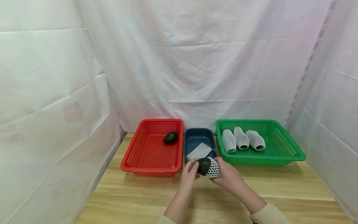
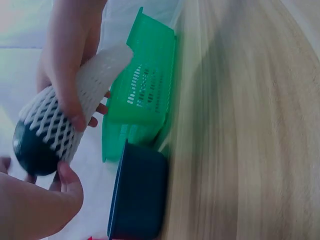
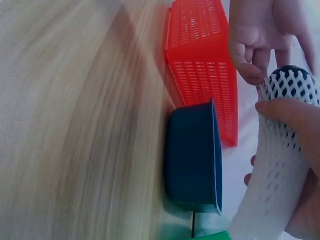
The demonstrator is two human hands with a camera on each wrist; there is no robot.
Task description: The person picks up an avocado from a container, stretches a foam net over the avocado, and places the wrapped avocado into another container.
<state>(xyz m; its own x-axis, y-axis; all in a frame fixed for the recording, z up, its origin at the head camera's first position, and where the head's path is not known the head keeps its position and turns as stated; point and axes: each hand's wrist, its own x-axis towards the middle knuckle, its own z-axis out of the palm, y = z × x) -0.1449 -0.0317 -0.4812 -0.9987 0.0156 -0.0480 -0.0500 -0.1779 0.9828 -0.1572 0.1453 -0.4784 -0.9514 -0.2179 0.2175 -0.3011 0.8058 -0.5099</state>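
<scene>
A dark avocado (image 1: 204, 166) sits partly inside a white foam net sleeve (image 1: 214, 168), its bare rounded end facing left. My right hand (image 1: 228, 176) wraps around the sleeve, with the thumb lying along the mesh. The sleeve's unfilled part trails off beyond that hand in the right wrist view. On the other side, my left hand (image 1: 189, 174) pinches the avocado's bare end, its thumb close to the sleeve's stretched edge in the left wrist view. Both hands are above the wooden table (image 1: 207, 202), in front of a blue bin (image 1: 193, 137) that holds another flat foam net sleeve (image 1: 199, 151).
A red basket (image 1: 152, 169) at the left contains one bare avocado (image 1: 170, 137). The green basket (image 1: 265, 160) at the right holds several sleeved items, among them a foam-netted one (image 1: 229, 141) at its left side. White sheeting (image 1: 181, 71) hangs behind and along both sides.
</scene>
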